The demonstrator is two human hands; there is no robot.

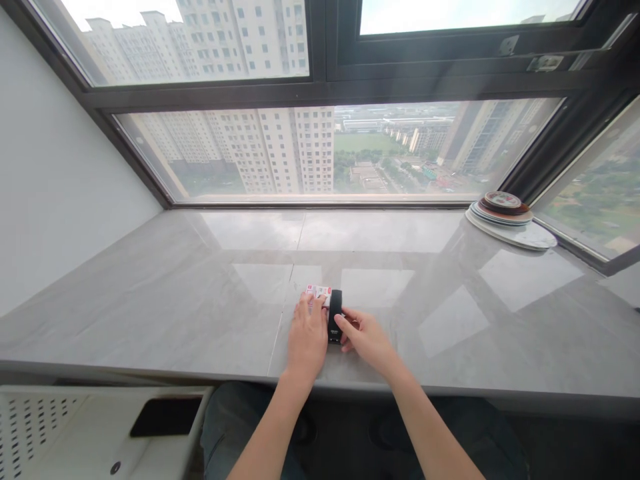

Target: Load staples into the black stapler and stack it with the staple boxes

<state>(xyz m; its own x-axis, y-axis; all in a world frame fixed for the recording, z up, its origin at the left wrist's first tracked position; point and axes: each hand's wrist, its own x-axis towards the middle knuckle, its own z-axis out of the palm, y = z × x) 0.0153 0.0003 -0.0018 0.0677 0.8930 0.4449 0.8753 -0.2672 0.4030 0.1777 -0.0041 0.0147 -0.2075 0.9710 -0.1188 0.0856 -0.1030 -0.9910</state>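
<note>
On the grey countertop, close to its front edge, a black stapler [335,303] lies lengthwise, pointing away from me. Beside its left flank is a small pink-and-white printed box [320,291], mostly covered by my left hand [309,333]. The fingers of that hand curl over the box, and its thumb side borders the stapler. My right hand [361,335] pinches the stapler from the right, thumb on its near half and index finger along its side. What lies under the left palm is hidden.
Several stacked round plates or mats [520,233] sit at the countertop's [150,300] back right corner. A dark-framed window runs along the back. Below left stands a white perforated tray or chair [85,440] with a black flat rectangular object [166,417] on it.
</note>
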